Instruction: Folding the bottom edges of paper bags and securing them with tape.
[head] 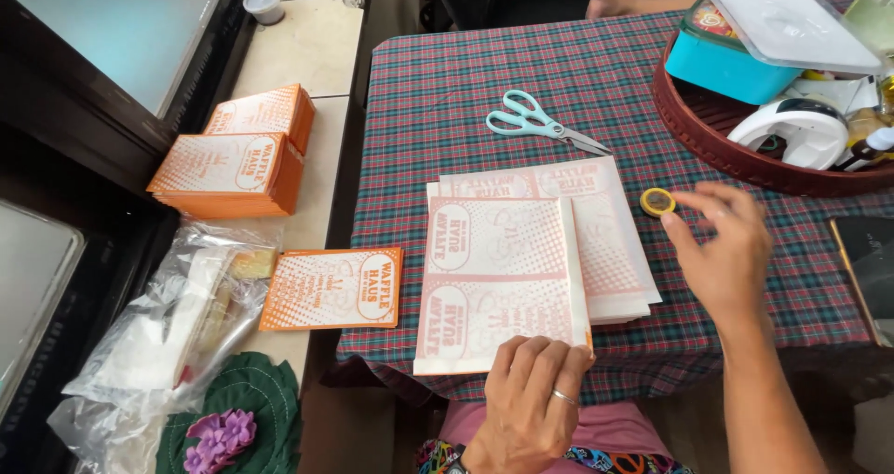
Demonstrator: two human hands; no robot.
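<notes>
Folded white paper sheet (498, 283) at the table's near edge, pinned under the left hand (526, 399), fingers pressed flat on its lower corner. Right hand (722, 246) loose, fingers spread, just beside one small yellow tape roll (657, 202). One pair of teal scissors (540, 123) beyond. Round brown tray (689, 125) holding one teal lidded box (731, 60). Two orange bag stacks (237, 162) left.

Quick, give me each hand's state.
Left hand: flat, pressing the folded paper sheet, gripping nothing.
Right hand: open, fingers beside the small yellow tape roll, holding nothing.

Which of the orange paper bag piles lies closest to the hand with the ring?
The single flat orange bag beside the table edge, nearest the left hand; the two thick stacks sit farther back.
</notes>
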